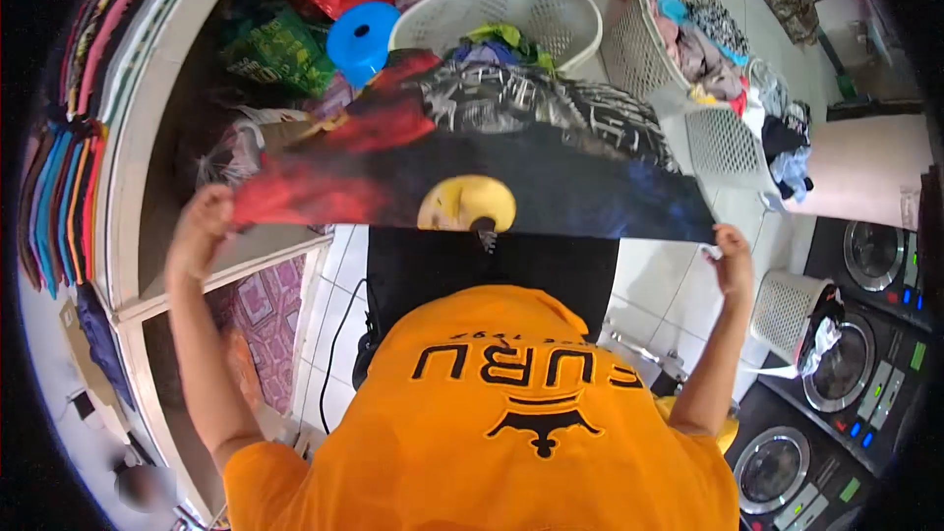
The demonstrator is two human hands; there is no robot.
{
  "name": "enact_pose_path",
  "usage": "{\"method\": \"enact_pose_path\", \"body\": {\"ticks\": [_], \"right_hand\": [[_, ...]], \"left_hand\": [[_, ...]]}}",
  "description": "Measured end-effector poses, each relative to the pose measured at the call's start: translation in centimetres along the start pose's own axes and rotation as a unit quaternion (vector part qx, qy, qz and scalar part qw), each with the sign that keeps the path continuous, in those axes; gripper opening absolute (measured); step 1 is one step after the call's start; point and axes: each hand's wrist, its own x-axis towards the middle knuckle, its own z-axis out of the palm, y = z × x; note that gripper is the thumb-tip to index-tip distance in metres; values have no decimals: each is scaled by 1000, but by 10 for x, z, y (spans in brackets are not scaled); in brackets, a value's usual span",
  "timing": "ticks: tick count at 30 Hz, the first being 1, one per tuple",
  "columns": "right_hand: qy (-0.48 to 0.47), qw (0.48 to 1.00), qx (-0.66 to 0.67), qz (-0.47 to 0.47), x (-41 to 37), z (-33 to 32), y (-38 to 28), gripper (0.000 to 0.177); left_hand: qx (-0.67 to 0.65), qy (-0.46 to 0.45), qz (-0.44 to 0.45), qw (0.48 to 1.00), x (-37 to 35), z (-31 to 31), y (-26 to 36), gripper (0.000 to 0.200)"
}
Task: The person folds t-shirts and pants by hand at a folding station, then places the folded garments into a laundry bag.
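Note:
A wide printed cloth [570, 192] is stretched between my two hands, its near edge running almost straight across. It is black with red on one side, blue on the other, and a yellow face-like print in the middle. My left hand [205, 224] pinches the red corner. At the opposite corner, my right hand [732, 254] is closed on the dark blue end. The far part of the cloth carries white lettering, is slightly blurred, and hangs in front of a white laundry basket [580, 15]. Below the near edge shows a black surface [423, 270].
Baskets of clothes [634, 49] stand at the back right. Several front-loading machines [772, 467] line the right side. On my left are a wooden shelf [126, 275] and folded clothes [64, 206]. A blue round plastic item [364, 54] lies beyond the cloth.

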Motion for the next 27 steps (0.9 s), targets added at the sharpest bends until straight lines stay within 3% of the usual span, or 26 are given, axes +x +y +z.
{"method": "enact_pose_path", "body": {"ticks": [2, 5, 7, 11, 13, 16, 17, 18, 20, 22, 24, 26, 27], "right_hand": [[47, 995, -25, 82, -10, 9, 43, 14], [43, 991, -6, 128, -21, 9, 71, 6], [38, 993, 49, 99, -23, 4, 73, 8], [31, 995, 50, 84, -34, -5, 69, 12], [4, 995, 33, 94, -38, -11, 98, 11], [-36, 990, -7, 134, -30, -9, 137, 12], [-96, 983, -65, 143, -16, -13, 149, 12], [-64, 979, -87, 171, -5, 4, 146, 14], [-24, 991, -35, 127, 26, 44, 126, 30], [-49, 985, 78, 144, 71, 76, 114, 59], [-81, 974, 142, 156, 113, 107, 108, 68], [-139, 935, 259, 196, 147, 132, 104, 88], [-128, 927, 281, 210, 157, 140, 96, 88]], "left_hand": [[-34, -1, -118, 992, 8, 30, -57, 20], [-90, 6, -168, 982, 8, 46, -85, 19], [-98, 5, -172, 980, 5, 42, -82, 19], [-118, -39, -165, 978, -1, 20, -98, 21], [-129, -51, -174, 975, -4, 19, -110, 22], [-62, -102, -231, 966, 2, 41, -123, 22], [15, -90, -265, 960, 10, 56, -119, 24], [90, -76, -296, 948, 21, 67, -117, 28], [24, -52, -241, 969, 66, 85, -139, 44], [-93, -80, -245, 962, 145, 103, -154, 60], [-117, -90, -275, 950, 199, 137, -132, 71], [-141, -71, -250, 955, 201, 179, -77, 71], [-169, -53, -232, 956, 202, 193, -60, 70]]}}
